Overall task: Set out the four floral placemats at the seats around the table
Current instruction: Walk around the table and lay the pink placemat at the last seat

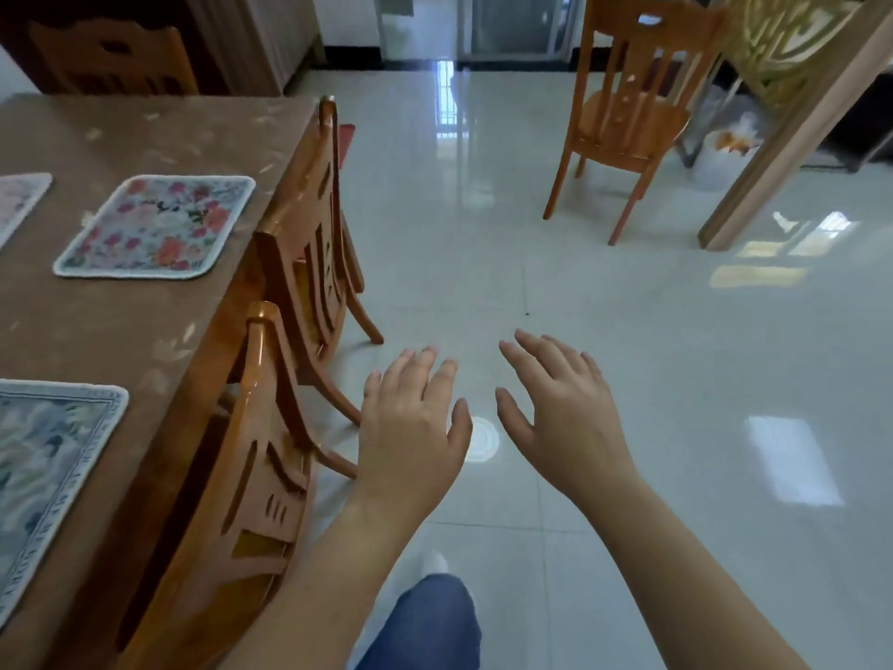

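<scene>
Left hand and right hand spread, empty over floor at 6 o'clock; red-floral placemat, blue placemat, pale placemat on counter at 8–10 o'clock; fourth unseen, so a seat risks going unset.

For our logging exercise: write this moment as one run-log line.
left hand open, empty | right hand open, empty | three placemats on table | fourth unseen
</scene>
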Motion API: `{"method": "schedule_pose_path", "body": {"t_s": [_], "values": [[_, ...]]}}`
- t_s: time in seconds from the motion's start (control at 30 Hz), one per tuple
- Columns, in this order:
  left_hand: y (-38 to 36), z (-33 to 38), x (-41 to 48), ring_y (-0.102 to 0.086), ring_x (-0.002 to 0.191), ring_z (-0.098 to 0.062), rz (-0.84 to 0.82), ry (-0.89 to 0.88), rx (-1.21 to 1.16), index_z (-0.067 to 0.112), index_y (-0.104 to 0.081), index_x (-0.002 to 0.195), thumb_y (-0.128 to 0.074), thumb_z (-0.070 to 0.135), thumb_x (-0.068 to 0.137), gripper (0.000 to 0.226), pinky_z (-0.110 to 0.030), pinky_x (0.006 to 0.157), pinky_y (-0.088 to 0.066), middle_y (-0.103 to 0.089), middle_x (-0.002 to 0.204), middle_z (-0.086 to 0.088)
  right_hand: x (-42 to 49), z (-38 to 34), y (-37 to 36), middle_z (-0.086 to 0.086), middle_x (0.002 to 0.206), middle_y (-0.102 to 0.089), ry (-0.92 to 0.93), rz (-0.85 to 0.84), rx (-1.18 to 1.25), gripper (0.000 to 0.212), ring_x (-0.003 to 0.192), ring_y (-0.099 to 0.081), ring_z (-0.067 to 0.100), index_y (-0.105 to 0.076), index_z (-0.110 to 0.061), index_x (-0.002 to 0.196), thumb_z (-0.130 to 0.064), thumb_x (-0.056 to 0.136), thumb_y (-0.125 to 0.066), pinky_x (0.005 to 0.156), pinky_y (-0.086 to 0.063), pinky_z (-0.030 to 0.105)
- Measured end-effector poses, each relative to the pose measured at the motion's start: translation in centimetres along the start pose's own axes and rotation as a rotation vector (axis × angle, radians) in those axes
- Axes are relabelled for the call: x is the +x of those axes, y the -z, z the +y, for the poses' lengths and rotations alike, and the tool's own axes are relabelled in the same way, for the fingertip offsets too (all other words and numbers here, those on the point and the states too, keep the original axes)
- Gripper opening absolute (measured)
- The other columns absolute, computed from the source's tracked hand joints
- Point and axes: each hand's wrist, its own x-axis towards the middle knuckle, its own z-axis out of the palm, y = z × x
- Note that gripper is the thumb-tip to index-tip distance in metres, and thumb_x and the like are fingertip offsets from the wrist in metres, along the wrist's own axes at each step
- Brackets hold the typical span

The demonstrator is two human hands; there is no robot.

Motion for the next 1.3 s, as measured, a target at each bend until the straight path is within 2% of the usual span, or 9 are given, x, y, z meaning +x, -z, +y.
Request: {"method": "schedule_pose_path", "body": {"t_s": [0.1, 0.23, 0.43, 0.63, 0.77, 0.9, 1.1, 1.3], "values": [[-1.5, -2.1, 4.6, -0.05, 0.117, -0.037, 0.01, 0.057, 0.041, 0.003, -0.058, 0.115, -0.053, 0.022, 0.083, 0.038, -0.059, 0.096, -0.033, -0.058, 0.122, -0.02, 5.8, 1.0, -2.1, 0.016, 0.122, -0.06, 0.057, -0.037, -0.013, 0.04, 0.113, -0.054, 0.036, -0.058, -0.005, 0.117, -0.018, 0.08, -0.067, 0.092, -0.041, 0.054], [-3.3, -5.4, 12.5, -0.049, 0.119, -0.037, 0.034, 0.1, 0.029, 0.005, -0.058, 0.117, -0.063, 0.019, 0.082, 0.037, -0.059, 0.097, -0.031, -0.058, 0.124, -0.019, 14.9, 1.9, -5.0, 0.016, 0.121, -0.061, 0.102, -0.064, -0.017, 0.041, 0.112, -0.054, 0.036, -0.058, -0.005, 0.117, -0.018, 0.08, -0.067, 0.091, -0.041, 0.053], [-3.4, -11.1, 24.6, -0.049, 0.118, -0.038, 0.088, 0.15, 0.042, 0.004, -0.058, 0.116, -0.067, 0.016, 0.079, 0.041, -0.062, 0.096, -0.032, -0.059, 0.122, -0.019, 28.7, 1.1, -8.0, 0.016, 0.119, -0.062, 0.164, -0.054, 0.041, 0.039, 0.11, -0.056, 0.035, -0.059, -0.004, 0.115, -0.014, 0.078, -0.068, 0.088, -0.043, 0.051], [-5.0, -14.3, 34.3, -0.047, 0.12, -0.037, 0.117, 0.172, 0.051, 0.005, -0.058, 0.117, -0.067, 0.018, 0.079, 0.042, -0.053, 0.098, -0.021, -0.058, 0.124, -0.018, 39.2, 2.6, -10.4, 0.016, 0.121, -0.061, 0.186, -0.057, 0.056, 0.039, 0.112, -0.055, 0.035, -0.059, -0.005, 0.115, -0.015, 0.079, -0.067, 0.09, -0.044, 0.054], [-7.1, -16.1, 41.5, -0.046, 0.121, -0.038, 0.115, 0.202, 0.075, 0.005, -0.057, 0.117, -0.064, 0.019, 0.081, 0.039, -0.058, 0.098, -0.028, -0.057, 0.125, -0.019, 46.6, 5.0, -12.4, 0.015, 0.121, -0.061, 0.225, -0.063, 0.061, 0.038, 0.112, -0.055, 0.035, -0.059, -0.005, 0.115, -0.016, 0.08, -0.067, 0.09, -0.044, 0.053], [-9.6, -17.5, 50.4, -0.043, 0.124, -0.037, 0.149, 0.221, 0.097, 0.006, -0.056, 0.118, -0.058, 0.019, 0.085, 0.036, -0.057, 0.101, -0.027, -0.055, 0.127, -0.018, 55.6, 8.4, -14.1, 0.016, 0.122, -0.06, 0.269, -0.061, 0.071, 0.038, 0.112, -0.055, 0.035, -0.058, -0.004, 0.116, -0.016, 0.08, -0.066, 0.09, -0.044, 0.054], [-11.6, -19.1, 62.9, -0.039, 0.127, -0.035, 0.194, 0.327, 0.09, 0.006, -0.053, 0.121, -0.06, 0.015, 0.084, 0.039, -0.056, 0.103, -0.024, -0.052, 0.13, -0.017, 68.5, 12.2, -15.5, 0.016, 0.12, -0.061, 0.391, -0.084, 0.073, 0.038, 0.109, -0.056, 0.036, -0.059, -0.004, 0.114, -0.016, 0.078, -0.068, 0.089, -0.043, 0.053], [-12.0, -24.4, 70.0, -0.038, 0.128, -0.035, 0.259, 0.481, 0.157, 0.006, -0.054, 0.12, -0.06, 0.013, 0.083, 0.038, -0.056, 0.104, -0.022, -0.052, 0.13, -0.017, 79.2, 11.9, -18.7, 0.015, 0.12, -0.061, 0.522, -0.125, 0.089, 0.039, 0.111, -0.055, 0.036, -0.058, -0.005, 0.115, -0.018, 0.079, -0.066, 0.09, -0.042, 0.054]]}}
